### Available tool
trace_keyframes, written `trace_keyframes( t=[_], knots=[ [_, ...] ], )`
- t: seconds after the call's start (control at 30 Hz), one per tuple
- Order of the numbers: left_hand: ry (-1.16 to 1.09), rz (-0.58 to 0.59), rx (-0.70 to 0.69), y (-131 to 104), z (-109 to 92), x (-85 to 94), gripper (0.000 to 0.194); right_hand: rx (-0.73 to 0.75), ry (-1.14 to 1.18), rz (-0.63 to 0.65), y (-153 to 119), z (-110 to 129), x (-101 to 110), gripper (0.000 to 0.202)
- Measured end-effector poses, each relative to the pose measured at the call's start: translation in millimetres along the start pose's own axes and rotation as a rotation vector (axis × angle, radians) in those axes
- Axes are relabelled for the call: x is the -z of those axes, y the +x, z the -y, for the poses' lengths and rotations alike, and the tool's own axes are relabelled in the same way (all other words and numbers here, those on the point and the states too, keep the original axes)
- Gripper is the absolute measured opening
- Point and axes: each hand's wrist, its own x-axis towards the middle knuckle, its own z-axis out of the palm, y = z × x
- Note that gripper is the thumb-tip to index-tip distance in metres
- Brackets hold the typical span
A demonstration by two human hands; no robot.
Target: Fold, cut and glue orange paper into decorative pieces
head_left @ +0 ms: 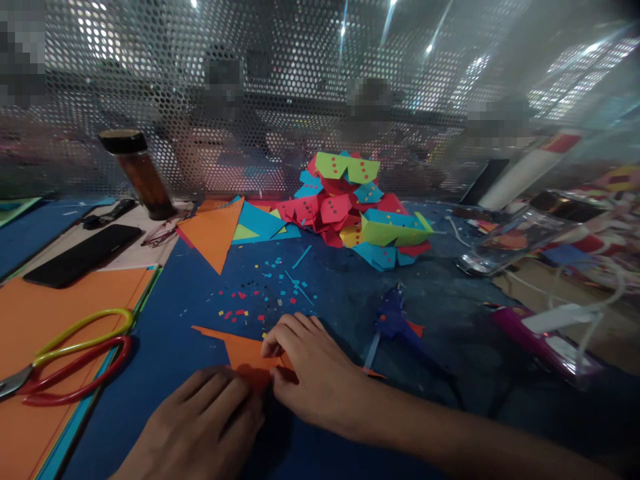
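Note:
A folded piece of orange paper (245, 353) lies on the blue table in front of me, with a thin strip pointing left. My left hand (210, 413) is closed on its lower edge, fingers bent. From the right, my right hand (305, 373) pinches the paper's right side between thumb and fingers. Small red, blue and yellow paper bits (270, 287) are scattered just beyond. Farther back stands a pile of folded red, blue and green paper shapes (345, 207), some dotted. Left of the pile rest an orange paper triangle (215, 230) and blue triangles (255, 223).
Scissors (75, 347) lie on orange sheets (30, 307) at the left, near a black phone (85, 253) and a brown bottle (145, 177). At the right are a blue glue gun (400, 323), a clear bottle (525, 233) and a purple power strip (545, 340). Perforated metal rises behind.

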Motion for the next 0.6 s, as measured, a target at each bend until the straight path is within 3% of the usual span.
trace_keyframes(
  t=[0.6],
  knots=[
    [0.031,0.004,-0.028,-4.2,-0.8,-3.7,0.043,0.003,0.008,-0.024,-2.0,1.3,-1.1,0.020]
  ],
)
